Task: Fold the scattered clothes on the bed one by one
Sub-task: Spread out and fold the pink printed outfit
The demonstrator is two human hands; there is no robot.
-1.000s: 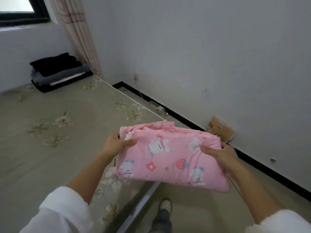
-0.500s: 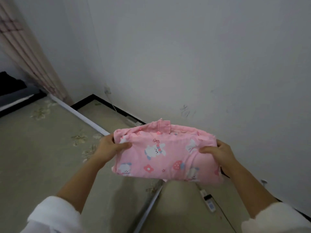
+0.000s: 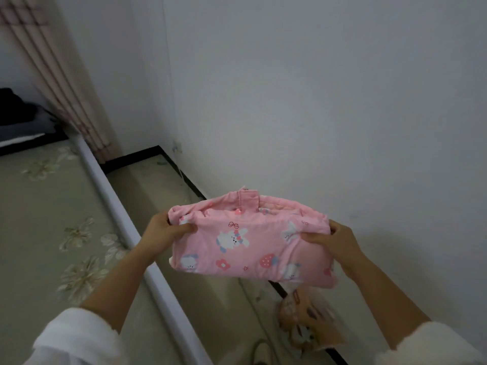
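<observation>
hands [image 3: 163, 230] [image 3: 334, 241] gripping folded, padded pink garment [image 3: 250, 243]

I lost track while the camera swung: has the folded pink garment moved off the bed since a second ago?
Yes. The pink garment, held by the left hand and right hand, now hangs right of the bed edge, over the floor; earlier it overlapped the bed.

Folded garment [image 3: 253, 241] held in air between left hand [image 3: 164, 230] and right hand [image 3: 334, 238], over floor strip [image 3: 168, 196] between bed [image 3: 47, 219] at left and wall [image 3: 316, 101] at right. Curtain [image 3: 63, 83] behind bed. Bag [image 3: 308, 325] on floor below garment, against wall.
</observation>
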